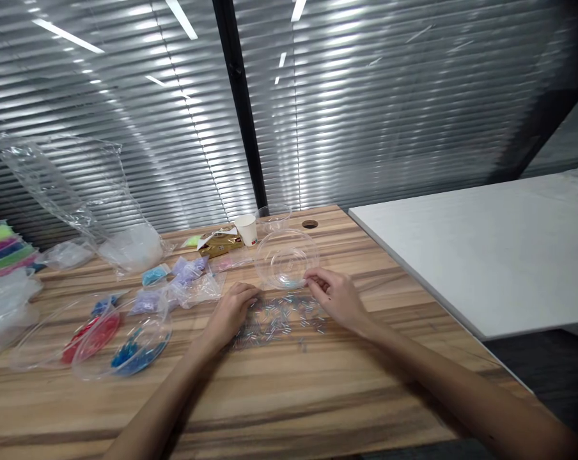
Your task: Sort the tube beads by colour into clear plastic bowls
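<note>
A spread of small clear and bluish tube beads (275, 322) lies loose on the wooden table in front of me. At its left edge my left hand (234, 312) rests with curled fingers; whatever they may hold is hidden. My right hand (335, 298) is closed in a pinch at the near right rim of a clear plastic bowl (288, 259). Whether it grips the rim or a tiny bead cannot be made out. A few pale pieces show at the bowl's near side, and the bowl stands just beyond the loose beads.
Left are clear bowls with blue beads (128, 354) and red beads (92, 335), plus bags of purple beads (188, 271). Behind stand a paper cup (246, 230), a gold box (219, 243) and another clear bowl (273, 218). A white table (476, 255) adjoins on the right.
</note>
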A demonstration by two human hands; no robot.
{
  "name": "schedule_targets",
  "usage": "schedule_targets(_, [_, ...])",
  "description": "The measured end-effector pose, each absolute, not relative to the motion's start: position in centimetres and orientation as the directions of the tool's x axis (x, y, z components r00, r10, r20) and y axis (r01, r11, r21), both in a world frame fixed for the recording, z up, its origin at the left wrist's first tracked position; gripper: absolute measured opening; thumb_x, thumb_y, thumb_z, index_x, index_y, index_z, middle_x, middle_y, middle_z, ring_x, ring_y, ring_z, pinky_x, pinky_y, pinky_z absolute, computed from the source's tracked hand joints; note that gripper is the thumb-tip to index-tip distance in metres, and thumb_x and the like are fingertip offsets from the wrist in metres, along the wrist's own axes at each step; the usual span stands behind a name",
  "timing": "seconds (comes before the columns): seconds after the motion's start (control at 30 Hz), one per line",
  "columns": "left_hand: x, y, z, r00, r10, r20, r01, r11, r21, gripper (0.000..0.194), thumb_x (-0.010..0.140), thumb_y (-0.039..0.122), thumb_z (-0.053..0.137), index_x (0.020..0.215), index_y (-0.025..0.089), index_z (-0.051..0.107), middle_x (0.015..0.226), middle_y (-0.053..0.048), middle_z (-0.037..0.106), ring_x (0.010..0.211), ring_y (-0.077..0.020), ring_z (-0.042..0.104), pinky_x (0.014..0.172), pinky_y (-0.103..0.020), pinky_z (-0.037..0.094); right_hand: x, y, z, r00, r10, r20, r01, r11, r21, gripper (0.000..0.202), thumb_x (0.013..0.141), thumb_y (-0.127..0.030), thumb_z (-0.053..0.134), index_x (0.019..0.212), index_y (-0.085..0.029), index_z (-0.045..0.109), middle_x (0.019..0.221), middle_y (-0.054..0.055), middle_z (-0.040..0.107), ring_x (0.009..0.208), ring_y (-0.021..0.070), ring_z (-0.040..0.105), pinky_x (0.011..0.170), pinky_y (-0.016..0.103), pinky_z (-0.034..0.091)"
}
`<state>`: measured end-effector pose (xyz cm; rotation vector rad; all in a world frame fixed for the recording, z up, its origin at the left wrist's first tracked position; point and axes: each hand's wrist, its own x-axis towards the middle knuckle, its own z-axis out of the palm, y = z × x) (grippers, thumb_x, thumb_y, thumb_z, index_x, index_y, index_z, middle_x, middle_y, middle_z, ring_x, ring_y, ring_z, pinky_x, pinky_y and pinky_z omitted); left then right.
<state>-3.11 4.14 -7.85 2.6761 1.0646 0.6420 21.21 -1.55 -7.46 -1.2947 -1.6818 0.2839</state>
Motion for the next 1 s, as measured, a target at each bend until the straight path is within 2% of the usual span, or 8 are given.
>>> schedule_targets(0.13, [-2.7,3.7,-8.0,0.699,0.632,0.335,0.539,-0.773,0.334,0.026,0.088,0.02,0.041,0.104,0.017,0.061,0.103,-0.009,0.058,0.098,-0.0169,0.049,0.088,-0.03,0.039,21.1,-1.8,-7.6,-0.04,0.812,0.582,0.692,0.443,-0.57,0.017,0.079,-0.016,0.046,0.085,-0.017,0.062,0.07,0.0,0.063,0.059,0.0092,0.053,0.057,0.02,0.037])
schedule_targets(0.27, [-2.4,3.6,-8.3,0.693,0.64,0.333,0.544,-0.766,0.342,0.025,0.088,0.019,0.042,0.102,0.017,0.062,0.1,-0.008,0.057,0.095,-0.0157,0.049,0.085,-0.028,0.04,21.1,-1.9,-7.7,-0.094,0.794,0.6,0.723,0.469,-0.507,0.019,0.08,-0.015,0.045,0.087,-0.017,0.062,0.072,0.001,0.063,0.058,0.0094,0.053,0.057,0.02,0.036])
schedule_targets(0.47, [-2.7,3.6,-8.0,0.662,0.682,0.313,0.571,-0.728,0.378,0.023,0.084,0.011,0.045,0.095,0.016,0.064,0.091,-0.007,0.058,0.086,-0.0144,0.051,0.08,-0.027,0.041,21.2,-1.9,-7.8,-0.112,0.794,0.598,0.754,0.46,-0.469,0.019,0.081,-0.016,0.045,0.089,-0.017,0.062,0.076,0.001,0.065,0.063,0.0108,0.057,0.06,0.021,0.037])
schedule_targets(0.7, [-2.7,3.3,-7.5,0.629,0.74,0.24,0.615,-0.662,0.428,0.021,0.08,0.008,0.047,0.087,0.016,0.065,0.086,-0.006,0.058,0.084,-0.0144,0.051,0.078,-0.027,0.04,21.1,-1.8,-8.0,-0.137,0.788,0.601,0.76,0.472,-0.446,0.018,0.082,-0.017,0.046,0.09,-0.018,0.062,0.076,0.0,0.065,0.06,0.0094,0.056,0.059,0.02,0.037])
schedule_targets(1.0, [-2.7,2.8,-6.3,0.595,0.794,0.126,0.727,-0.598,0.336,0.017,0.074,0.004,0.044,0.075,0.012,0.059,0.081,-0.007,0.056,0.083,-0.0182,0.049,0.074,-0.029,0.037,21.1,-1.9,-8.1,-0.153,0.772,0.617,0.759,0.492,-0.427,0.019,0.082,-0.016,0.046,0.092,-0.018,0.062,0.082,0.0,0.066,0.067,0.01,0.06,0.063,0.021,0.04])
